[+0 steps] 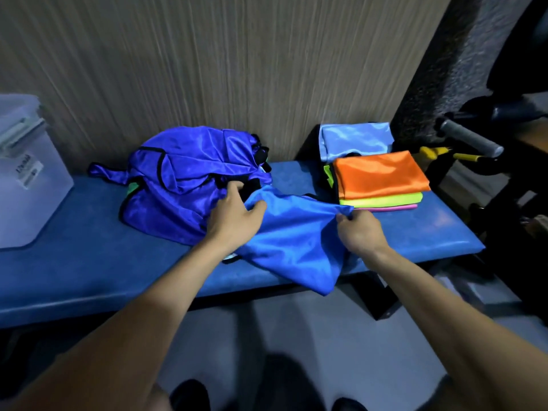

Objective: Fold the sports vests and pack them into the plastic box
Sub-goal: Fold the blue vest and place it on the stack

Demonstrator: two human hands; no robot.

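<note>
**Blue vest held at both ends over the bench**

Head view: a shiny royal-blue sports vest lies across the front edge of the blue padded bench, one corner hanging over it. The right hand pinches the vest's right edge; the left hand grips its upper left part, fingers spread — just beside a crumpled heap of purple-blue vests with black trim. To the right sits a folded stack — orange folded vest on top, yellow and pink beneath — with a light-blue folded vest behind. The translucent plastic box stands at the bench's left end.
</note>
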